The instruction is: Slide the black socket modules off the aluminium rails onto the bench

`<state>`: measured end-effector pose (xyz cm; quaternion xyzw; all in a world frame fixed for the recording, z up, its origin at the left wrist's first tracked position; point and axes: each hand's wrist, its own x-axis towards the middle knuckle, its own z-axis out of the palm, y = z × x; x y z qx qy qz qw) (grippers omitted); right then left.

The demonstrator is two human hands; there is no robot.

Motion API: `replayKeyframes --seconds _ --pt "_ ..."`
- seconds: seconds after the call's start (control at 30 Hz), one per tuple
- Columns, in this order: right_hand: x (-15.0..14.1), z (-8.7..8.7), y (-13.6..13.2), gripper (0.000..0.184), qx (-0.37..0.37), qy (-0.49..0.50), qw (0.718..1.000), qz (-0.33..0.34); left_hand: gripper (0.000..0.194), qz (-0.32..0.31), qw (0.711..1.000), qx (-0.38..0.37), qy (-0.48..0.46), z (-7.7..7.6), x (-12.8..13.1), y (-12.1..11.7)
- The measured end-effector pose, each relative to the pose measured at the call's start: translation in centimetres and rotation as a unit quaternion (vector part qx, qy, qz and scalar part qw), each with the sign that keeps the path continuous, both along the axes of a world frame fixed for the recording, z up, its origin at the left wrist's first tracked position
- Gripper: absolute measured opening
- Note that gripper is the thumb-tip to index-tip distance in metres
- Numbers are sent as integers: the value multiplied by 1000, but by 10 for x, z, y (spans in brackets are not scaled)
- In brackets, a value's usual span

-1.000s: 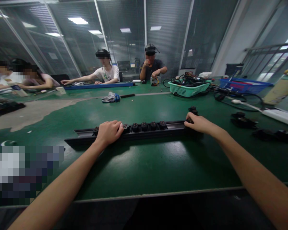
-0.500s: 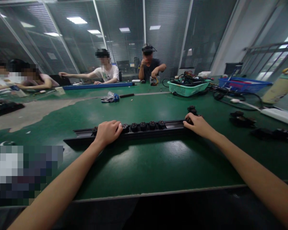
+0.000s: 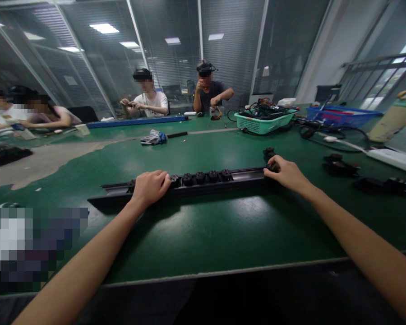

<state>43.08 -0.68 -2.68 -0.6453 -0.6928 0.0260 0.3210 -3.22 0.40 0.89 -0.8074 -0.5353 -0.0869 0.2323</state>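
A long black channel rail (image 3: 248, 176) lies across the green table in front of me. Several round black socket modules (image 3: 200, 178) sit in a row inside it, left of its middle. My left hand (image 3: 151, 186) is closed over the rail's left part, its thumb beside the leftmost visible modules; some are hidden under the palm. At the rail's right end, my right hand (image 3: 286, 173) pinches a black socket module (image 3: 274, 167), partly covered by the fingers. Another black module (image 3: 268, 152) stands just behind that hand.
More black modules (image 3: 341, 166) lie to the right. Farther back are a green basket (image 3: 265, 123) of wires, a blue basket (image 3: 345, 117), a white power strip (image 3: 392, 159), a grey glove (image 3: 153, 137) and a long blue bar (image 3: 135, 122). Several people sit around the table.
My right hand has shifted slightly right with the module, off the rail's end. My left hand stays on the rail. A person across the table has drawn an outstretched arm back in.
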Motion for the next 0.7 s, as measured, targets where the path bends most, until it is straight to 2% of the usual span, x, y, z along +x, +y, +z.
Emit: replayKeyframes --seconds 0.2,0.7 --pt "7 0 2 30 -7 12 1000 -3 55 -2 1000 1 -3 1 0 -1" --pt "29 1 10 35 -57 -40 997 -36 54 5 1000 -6 1 1 1 -1"
